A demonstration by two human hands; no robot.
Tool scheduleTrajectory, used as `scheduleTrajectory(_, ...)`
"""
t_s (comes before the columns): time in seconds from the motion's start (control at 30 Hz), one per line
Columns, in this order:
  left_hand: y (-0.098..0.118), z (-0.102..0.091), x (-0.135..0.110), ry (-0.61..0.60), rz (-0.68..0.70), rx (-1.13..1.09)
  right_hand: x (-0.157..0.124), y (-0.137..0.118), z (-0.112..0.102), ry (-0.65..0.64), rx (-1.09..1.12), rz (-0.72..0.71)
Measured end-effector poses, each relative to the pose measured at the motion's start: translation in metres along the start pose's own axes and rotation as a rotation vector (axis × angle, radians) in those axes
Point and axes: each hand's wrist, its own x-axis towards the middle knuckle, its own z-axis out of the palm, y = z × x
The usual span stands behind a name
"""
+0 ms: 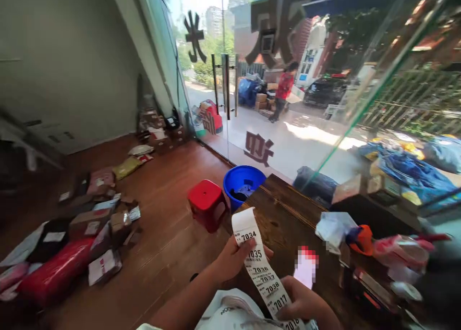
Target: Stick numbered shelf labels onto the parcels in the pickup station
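Note:
A long strip of white printed labels (264,275) runs between my two hands, with numbers such as 7034, 7035 and 7017 on it. My left hand (236,255) pinches the strip near its upper end, thumb on the printed face. Lower down, my right hand (298,296) grips the strip by its right edge, and the bottom end passes out of view. Under the strip is a dark wooden table (277,210). A phone with a blurred bright screen (305,266) lies on the table just beyond my right hand.
Plastic bags (334,229) and small items crowd the table's right side. A red stool (206,200) and a blue bin (245,178) stand beyond the table. Parcels (90,224) cover the floor at left. Glass doors (225,85) face a street where a person in red walks.

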Motion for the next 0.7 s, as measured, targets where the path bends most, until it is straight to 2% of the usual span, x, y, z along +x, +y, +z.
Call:
scheduleTrajectory(0.1,0.058,-0.091,-0.045,-0.027,0.088,0.14,0.087,-0.035,0.032,-0.103,-0.056,0.019)
scheduleTrajectory(0.23,0.124,-0.205,-0.101,0.179,0.154,0.284,0.211,-0.08,0.093,-0.213,-0.088,-0.045)
scheduleTrajectory(0.33,0.157,-0.276,-0.133,0.334,0.213,0.409,0.297,-0.11,0.136,-0.273,-0.202,-0.058)
scheduleTrajectory(0.4,0.17,-0.316,-0.149,0.43,0.251,0.461,0.344,-0.128,0.157,-0.295,-0.304,-0.055)
scheduleTrajectory(0.5,0.182,-0.366,-0.165,0.583,0.27,0.418,0.402,-0.153,0.174,-0.332,-0.417,-0.045)
scheduleTrajectory(0.6,0.192,-0.409,-0.168,0.687,0.299,0.263,0.45,-0.176,0.177,-0.33,-0.48,0.008)
scheduleTrajectory(0.7,0.207,-0.453,-0.159,0.794,0.341,0.14,0.497,-0.196,0.171,-0.338,-0.505,0.099)
